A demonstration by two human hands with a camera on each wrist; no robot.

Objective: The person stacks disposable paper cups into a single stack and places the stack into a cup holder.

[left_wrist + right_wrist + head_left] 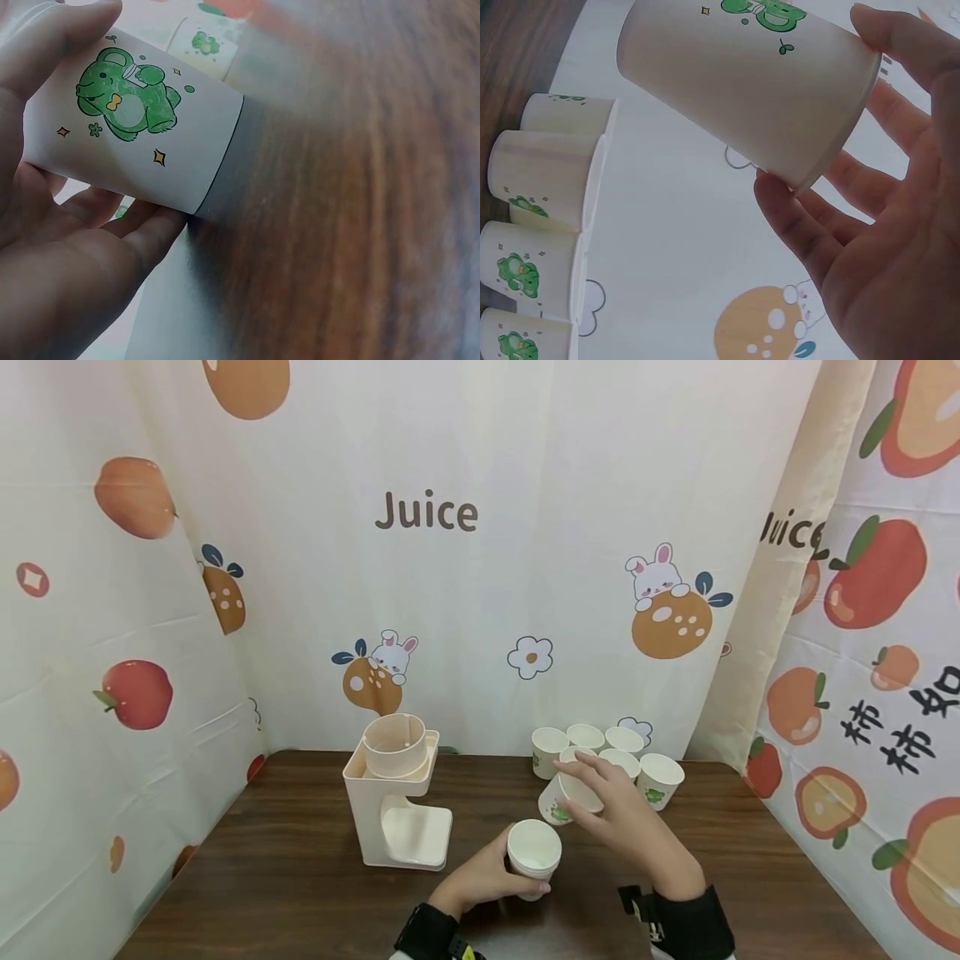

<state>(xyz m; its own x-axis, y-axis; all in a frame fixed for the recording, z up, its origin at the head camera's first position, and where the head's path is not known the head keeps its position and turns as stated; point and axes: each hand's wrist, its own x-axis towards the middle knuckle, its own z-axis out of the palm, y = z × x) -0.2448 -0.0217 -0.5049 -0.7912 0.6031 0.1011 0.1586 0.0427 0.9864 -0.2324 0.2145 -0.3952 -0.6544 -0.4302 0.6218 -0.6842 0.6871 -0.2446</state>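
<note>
My left hand (486, 870) grips a white paper cup (534, 860) upright near the front of the table, thumb and fingers around its side. A second rim line shows just under its top rim, like cups nested together. In the left wrist view a green bear print (127, 97) faces out from this cup. To the right, my right hand (618, 810) pinches another paper cup (742, 82) by its rim between thumb and fingertips. That cup is tilted, in front of a group of standing paper cups (660, 783).
Several white cups with green prints stand upright at the back right, close together. A cream-coloured stand (365, 818) with a round cylinder (394, 747) on top is at the left on the dark wooden table (285, 877). Fruit-printed curtains (480, 593) enclose the back and sides.
</note>
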